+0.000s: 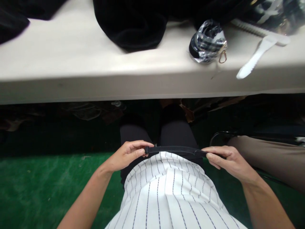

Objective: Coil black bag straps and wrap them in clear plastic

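We hold a black strap (175, 149) level in front of our striped shirt (166, 190), below the edge of the bench (71, 63). Our left hand (126, 154) pinches its end at 9 o'clock, with the fingers (137, 144) clenched on it and the thumb under. Our right hand (226, 160) grips the end at 3 o'clock in the same way. The strap is pulled nearly straight between both hands, well apart from the things on the bench. We judge that the step in hand is stretching or checking the strap. Any further handling calls, we think, for two firm pinches, because the strap is thin and could slip or twist.

On the bench, at 12 o'clock, lies black cloth (133, 25). At 1 o'clock is a clear bag (207, 41) with dark straps inside and a small metal hook (223, 57) at its side. At 2 o'clock is a white plastic piece (254, 58). We can read no brand, label or writing anywhere; the bag is too blurred.
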`<state>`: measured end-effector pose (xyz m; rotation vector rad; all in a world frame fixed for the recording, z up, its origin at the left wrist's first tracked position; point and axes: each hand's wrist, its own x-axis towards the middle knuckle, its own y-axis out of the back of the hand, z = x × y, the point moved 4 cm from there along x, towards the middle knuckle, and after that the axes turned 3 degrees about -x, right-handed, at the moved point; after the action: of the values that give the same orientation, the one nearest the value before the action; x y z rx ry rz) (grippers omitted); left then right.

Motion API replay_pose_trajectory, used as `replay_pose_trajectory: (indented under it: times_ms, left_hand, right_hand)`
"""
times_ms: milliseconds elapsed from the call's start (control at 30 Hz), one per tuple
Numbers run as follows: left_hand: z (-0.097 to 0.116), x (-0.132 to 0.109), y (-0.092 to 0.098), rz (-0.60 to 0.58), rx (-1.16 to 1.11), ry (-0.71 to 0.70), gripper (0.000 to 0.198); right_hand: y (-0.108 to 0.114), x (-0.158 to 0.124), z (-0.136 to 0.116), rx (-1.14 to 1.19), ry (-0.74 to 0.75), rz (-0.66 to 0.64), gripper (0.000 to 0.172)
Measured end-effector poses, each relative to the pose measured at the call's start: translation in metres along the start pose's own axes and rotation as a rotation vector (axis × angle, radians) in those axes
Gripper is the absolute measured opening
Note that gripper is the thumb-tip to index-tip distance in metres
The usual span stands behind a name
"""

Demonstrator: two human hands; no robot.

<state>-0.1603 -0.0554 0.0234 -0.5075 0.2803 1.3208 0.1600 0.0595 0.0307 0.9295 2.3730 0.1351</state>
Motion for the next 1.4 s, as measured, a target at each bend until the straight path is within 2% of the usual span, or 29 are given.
replay_pose_trajectory:
  times_ms: [100, 367, 633, 733, 1000, 1167, 1400]
  left_hand:
    - [-0.001, 0.000, 0.001, 0.020, 0.031, 0.033, 0.031]
    - [0.009, 0.003, 0.002, 0.056, 0.448, -0.071, 0.024]
    - [0.004, 0.003, -0.011, -0.092, 0.560, -0.197, 0.023]
    - [-0.004, 0.002, -0.015, -0.111, 0.555, -0.168, 0.028]
    - [-0.017, -0.003, -0.019, -0.053, 0.533, -0.174, 0.036]
    - [-0.020, -0.004, -0.021, -0.067, 0.551, -0.135, 0.041]
    - [-0.022, -0.005, -0.027, -0.038, 0.550, -0.125, 0.035]
  right_hand:
    - [-0.002, 0.002, 0.001, 0.024, 0.002, -0.031, 0.038]
    - [0.002, 0.003, 0.000, -0.038, -0.070, -0.026, 0.036]
    - [-0.011, 0.006, -0.001, -0.059, -0.122, -0.148, 0.038]
    - [-0.012, 0.006, -0.002, -0.075, -0.129, -0.192, 0.038]
    - [-0.022, 0.003, 0.000, -0.075, -0.090, -0.385, 0.035]
    - [-0.021, 0.003, 0.006, -0.093, -0.096, -0.344, 0.041]
    - [-0.022, 0.005, 0.008, -0.158, -0.081, -0.296, 0.041]
